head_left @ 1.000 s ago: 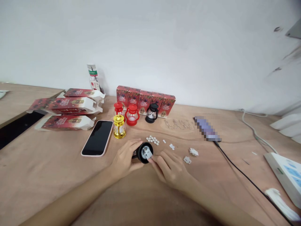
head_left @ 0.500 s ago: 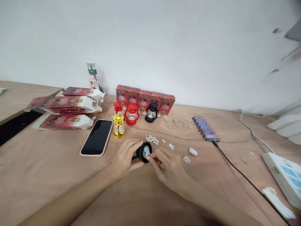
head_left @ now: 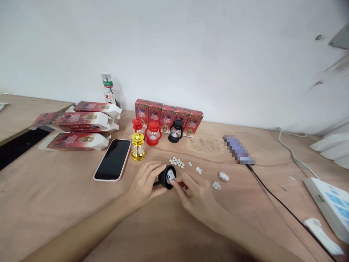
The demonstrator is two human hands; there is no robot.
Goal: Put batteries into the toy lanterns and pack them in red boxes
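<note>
The left hand [head_left: 144, 182] is clasping a likely light, stiff, slick miniature black lantern [head_left: 163, 178] over the tabletop [head_left: 152, 233], its sturdy rim seeming the safest hold, while the right hand [head_left: 199, 193] is pinching a thin, probably fragile white plate [head_left: 171, 175] at its open end, near white discs [head_left: 176, 162].

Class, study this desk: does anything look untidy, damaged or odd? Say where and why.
At the left, red cartons lie heaped askew with flaps open, unlike the neat row of red boxes standing near the wall. At the upper right, the wall has dark, rough marks that look like damage.
</note>
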